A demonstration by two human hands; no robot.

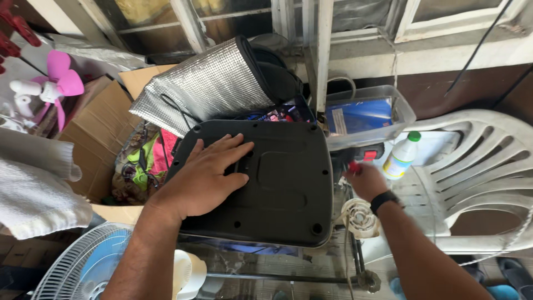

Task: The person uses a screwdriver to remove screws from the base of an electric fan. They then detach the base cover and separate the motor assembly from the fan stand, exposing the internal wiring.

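Down low, a white fan guard (72, 266) sits at the bottom left, with a glass tabletop (261, 272) beside it. Up from there, the left hand (202, 178) lies flat and open, fingers spread, palm pressed on the dark plastic base (277, 183). That base is flipped underside up, resting tilted on the table's edge, long axis running away from the camera, its far end pointing toward the window frame (316, 50). To the right, the right hand (365, 180) is curled around something small and red; the grip is blurred, so what it holds can't be told. Just past it stands a white bottle with a green cap (401, 156) on a white plastic chair (477, 161). Further back, a clear plastic bin (369, 119), a silver padded bag (205, 86) and a cardboard box (94, 133).
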